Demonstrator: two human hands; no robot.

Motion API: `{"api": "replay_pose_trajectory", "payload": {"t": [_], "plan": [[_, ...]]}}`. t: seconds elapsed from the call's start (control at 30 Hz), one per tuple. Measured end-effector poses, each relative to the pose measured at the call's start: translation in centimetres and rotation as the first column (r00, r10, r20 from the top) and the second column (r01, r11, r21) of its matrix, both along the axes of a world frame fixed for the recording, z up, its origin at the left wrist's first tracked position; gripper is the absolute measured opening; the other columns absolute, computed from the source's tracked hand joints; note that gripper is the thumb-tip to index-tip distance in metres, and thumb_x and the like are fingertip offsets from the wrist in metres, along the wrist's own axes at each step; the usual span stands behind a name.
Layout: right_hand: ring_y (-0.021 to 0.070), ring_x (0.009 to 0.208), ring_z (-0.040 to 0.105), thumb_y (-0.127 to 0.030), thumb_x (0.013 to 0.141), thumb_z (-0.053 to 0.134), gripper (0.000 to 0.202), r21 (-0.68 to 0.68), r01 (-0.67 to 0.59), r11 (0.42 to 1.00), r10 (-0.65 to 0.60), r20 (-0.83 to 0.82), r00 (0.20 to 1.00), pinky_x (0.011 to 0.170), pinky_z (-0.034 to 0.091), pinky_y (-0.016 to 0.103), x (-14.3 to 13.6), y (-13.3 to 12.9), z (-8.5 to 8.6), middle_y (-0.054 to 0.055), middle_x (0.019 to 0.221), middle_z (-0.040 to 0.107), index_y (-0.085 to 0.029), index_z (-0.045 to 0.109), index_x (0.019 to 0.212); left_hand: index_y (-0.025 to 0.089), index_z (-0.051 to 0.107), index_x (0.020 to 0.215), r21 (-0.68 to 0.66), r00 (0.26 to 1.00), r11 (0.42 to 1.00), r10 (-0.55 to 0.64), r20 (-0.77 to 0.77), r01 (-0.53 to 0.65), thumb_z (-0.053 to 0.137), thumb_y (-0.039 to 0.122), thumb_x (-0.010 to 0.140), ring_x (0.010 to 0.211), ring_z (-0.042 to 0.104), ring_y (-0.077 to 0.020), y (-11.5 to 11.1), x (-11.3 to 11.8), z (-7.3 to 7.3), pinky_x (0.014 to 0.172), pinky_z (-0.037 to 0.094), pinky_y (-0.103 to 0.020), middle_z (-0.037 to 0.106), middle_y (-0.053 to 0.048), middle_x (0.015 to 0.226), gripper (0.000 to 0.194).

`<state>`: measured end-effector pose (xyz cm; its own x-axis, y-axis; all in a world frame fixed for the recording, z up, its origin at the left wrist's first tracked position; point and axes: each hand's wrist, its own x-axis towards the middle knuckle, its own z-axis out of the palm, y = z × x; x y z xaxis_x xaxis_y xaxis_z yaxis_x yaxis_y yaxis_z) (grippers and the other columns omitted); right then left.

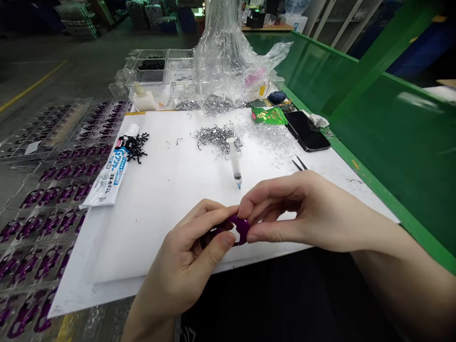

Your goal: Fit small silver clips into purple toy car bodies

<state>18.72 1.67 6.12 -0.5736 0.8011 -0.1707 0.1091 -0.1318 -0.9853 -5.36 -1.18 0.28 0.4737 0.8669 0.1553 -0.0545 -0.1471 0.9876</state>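
Note:
A glossy purple ring-shaped part [242,230] is held up above the near edge of the white board. Thumb and fingers of my left hand [194,247] are closed round its left side. On its right edge, my right hand [285,213] pinches the part between thumb and fingertips. Much of the part is hidden behind my fingers. Just beyond the hands lies a clear syringe [234,161] with a blue tip pointing toward me. Tweezers [299,163] rest past my right hand, partly covered by it.
A white glue tube [110,173] and small black pieces [137,147] lie left. Tiny metallic pieces [213,137], a green packet [269,116] and a phone [308,132] lie farther back. Trays of purple parts [50,223] fill the left; a green panel [409,152] borders the right.

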Motion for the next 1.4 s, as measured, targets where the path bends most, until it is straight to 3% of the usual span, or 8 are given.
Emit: {"api": "replay_pose_trajectory", "payload": {"t": [0.47,0.57,0.67,0.73,0.83,1.1,1.23,1.4], "plan": [[0.022,0.087,0.087,-0.024,0.093,0.089,0.024,0.027,-0.081,0.996,0.082,-0.007,0.997,0.077,0.07,0.026,1.0,0.5,-1.5,0.005,0.096,0.088,-0.019,0.08,0.115,0.041,0.08,0.135,0.036,0.998,0.998,0.05,-0.046,-0.048,0.065,0.021,0.11,0.095,0.071,-0.0139,0.2,0.3,0.1,0.079,0.059,-0.018,0.073,-0.002,0.109,0.035],[0.0183,0.066,0.081,-0.036,0.101,0.08,0.021,0.213,0.0,0.977,-0.015,0.072,0.997,0.058,0.064,0.025,2.4,3.3,-0.6,0.003,0.077,0.084,-0.021,0.085,0.114,0.042,0.08,0.135,-0.007,0.995,0.996,0.094,-0.028,-0.094,0.073,0.023,0.106,0.093,0.072,-0.0128,0.0,0.3,0.1,0.08,0.061,-0.017,0.074,-0.002,0.109,0.035],[0.0171,0.067,0.076,-0.034,0.102,0.077,0.016,0.641,0.205,0.739,-0.384,0.152,0.911,0.058,0.058,0.029,2.6,7.7,-0.4,0.003,0.077,0.082,-0.023,0.087,0.099,0.044,0.079,0.134,-0.109,0.988,0.982,0.155,0.019,-0.152,0.087,0.022,0.095,0.093,0.075,-0.0123,-0.3,0.4,-0.1,0.076,0.061,-0.014,0.075,0.0,0.113,0.045],[0.0233,0.095,0.077,-0.02,0.097,0.078,0.013,0.83,-0.021,0.558,-0.377,0.276,0.884,0.081,0.061,0.038,1.7,10.6,-0.9,0.007,0.102,0.086,-0.022,0.088,0.103,0.042,0.079,0.129,-0.18,0.984,0.97,0.172,0.045,-0.161,0.09,0.018,0.092,0.093,0.077,-0.0115,-0.3,0.5,-0.2,0.078,0.062,-0.012,0.077,0.001,0.11,0.046],[0.0294,0.127,0.066,-0.005,0.092,0.071,0.03,0.796,-0.409,0.446,-0.161,0.521,0.838,0.106,0.052,0.045,-0.5,13.7,-1.9,0.005,0.113,0.085,-0.024,0.089,0.107,0.034,0.079,0.117,-0.225,0.981,0.962,0.179,0.076,-0.158,0.089,0.016,0.092,0.093,0.078,-0.0102,0.0,0.5,-0.2,0.083,0.062,-0.011,0.08,0.002,0.103,0.033],[0.0218,0.086,0.073,-0.01,0.088,0.075,0.02,0.774,-0.338,0.535,-0.135,0.473,0.871,0.084,0.056,0.038,-2.3,15.5,-3.2,0.006,0.093,0.082,-0.021,0.088,0.099,0.03,0.083,0.117,-0.221,0.982,0.964,0.169,0.082,-0.147,0.092,0.018,0.09,0.086,0.075,-0.0096,0.3,0.4,0.1,0.081,0.062,-0.012,0.082,0.0,0.1,0.031],[0.0191,0.089,0.077,-0.021,0.095,0.074,0.01,0.76,0.132,0.637,-0.351,0.133,0.927,0.074,0.058,0.032,-1.4,13.0,-2.6,0.005,0.099,0.082,-0.019,0.08,0.103,0.034,0.087,0.122,-0.208,0.974,0.964,0.194,0.114,-0.168,0.088,0.018,0.094,0.105,0.082,-0.0148,0.3,0.5,0.1,0.097,0.065,-0.018,0.087,-0.001,0.114,0.032],[0.0183,0.077,0.082,-0.034,0.091,0.091,0.022,0.316,0.548,0.774,-0.54,-0.124,0.833,0.046,0.049,0.021,1.8,6.2,-2.1,0.003,0.091,0.082,-0.022,0.076,0.099,0.04,0.088,0.122,-0.211,0.977,0.963,0.191,0.099,-0.167,0.087,0.024,0.097,0.108,0.085,-0.0166,0.2,0.6,0.1,0.097,0.067,-0.019,0.089,0.0,0.112,0.031]]}}
